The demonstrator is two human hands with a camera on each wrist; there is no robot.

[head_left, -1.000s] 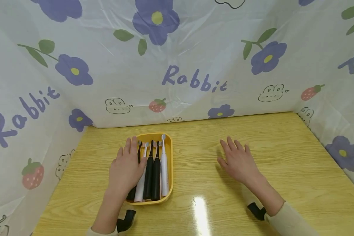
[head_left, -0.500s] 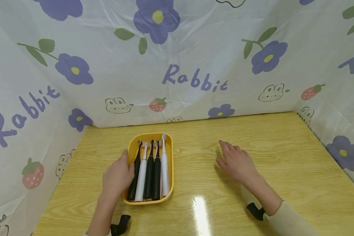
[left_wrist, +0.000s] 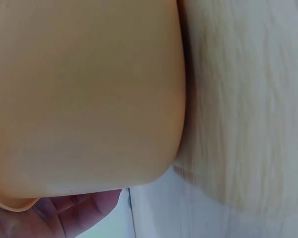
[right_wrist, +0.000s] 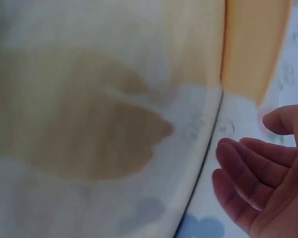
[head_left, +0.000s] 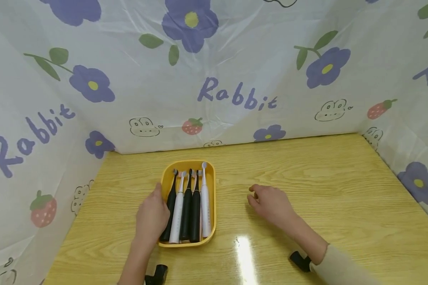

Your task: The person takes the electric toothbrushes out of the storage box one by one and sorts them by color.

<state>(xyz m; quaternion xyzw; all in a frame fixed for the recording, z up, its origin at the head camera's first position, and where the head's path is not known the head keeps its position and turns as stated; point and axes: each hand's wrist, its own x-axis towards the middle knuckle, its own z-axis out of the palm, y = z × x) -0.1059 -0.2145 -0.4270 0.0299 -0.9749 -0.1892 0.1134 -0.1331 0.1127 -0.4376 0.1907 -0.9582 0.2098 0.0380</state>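
Overhead, I look down on a yellow wood-grain table (head_left: 306, 178) with a bright glare spot near its front edge, boxed in on three sides by a white plastic sheet (head_left: 235, 59) printed with purple flowers, strawberries, little rabbit faces and the word "Rabbit". Left of centre on the table sits a yellow tray (head_left: 212, 198) holding five electric toothbrushes (head_left: 188, 206) side by side, heads pointing away from me, alternating black and white from the left. My left hand (head_left: 151, 217) lies against the tray's left edge with the thumb up along the rim; its fingers seem to curl down the tray's side, though I cannot tell how firmly they hold. My right hand (head_left: 271, 202) rests on bare wood well to the right of the tray, fingers loosely curled under, holding nothing. The left wrist view is almost filled by the blurred yellow wall of the tray, with a bit of finger at the bottom corner. The right wrist view is soft and smeared: relaxed fingers (right_wrist: 248, 173) at the right, hazy tabletop and sheet beyond. Both forearms are cut off at the bottom of the overhead view.
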